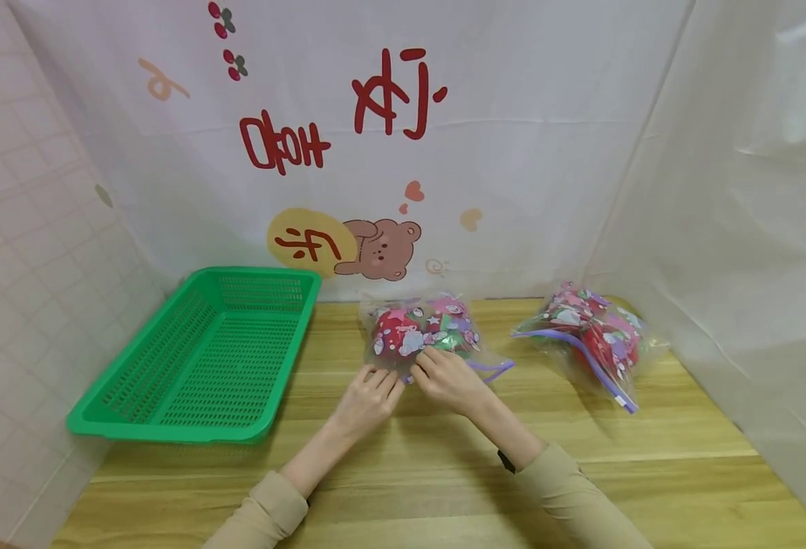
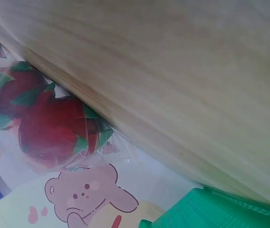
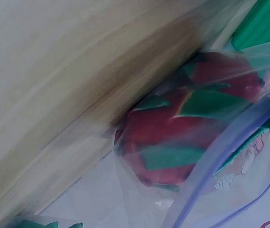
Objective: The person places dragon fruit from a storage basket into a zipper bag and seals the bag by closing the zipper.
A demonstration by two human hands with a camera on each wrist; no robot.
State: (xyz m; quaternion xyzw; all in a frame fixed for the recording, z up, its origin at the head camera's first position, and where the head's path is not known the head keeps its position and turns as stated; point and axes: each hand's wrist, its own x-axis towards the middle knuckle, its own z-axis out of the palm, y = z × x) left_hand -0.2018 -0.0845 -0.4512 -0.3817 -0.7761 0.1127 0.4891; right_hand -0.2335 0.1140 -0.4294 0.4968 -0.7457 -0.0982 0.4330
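Note:
A clear zip bag [image 1: 403, 343] with a purple zip strip and a cartoon print lies mid-table. It holds red fruits with green leaf-like scales, like dragon fruit [image 3: 168, 137]; they also show through the film in the left wrist view, as a red fruit [image 2: 49, 133]. My left hand [image 1: 367, 400] pinches the near left end of the bag's zip edge. Beside it, my right hand [image 1: 449, 381] pinches the same edge near its middle. The strip's right part curves loose and stands apart in the right wrist view. Fingertips are partly hidden.
To the left stands a green plastic basket [image 1: 282, 381] with mesh walls. A second zip bag [image 1: 608, 335] of red and green fruits lies at the right, its purple strip facing the front. A printed white curtain [image 1: 512, 152] hangs behind the wooden table [image 1: 444, 496].

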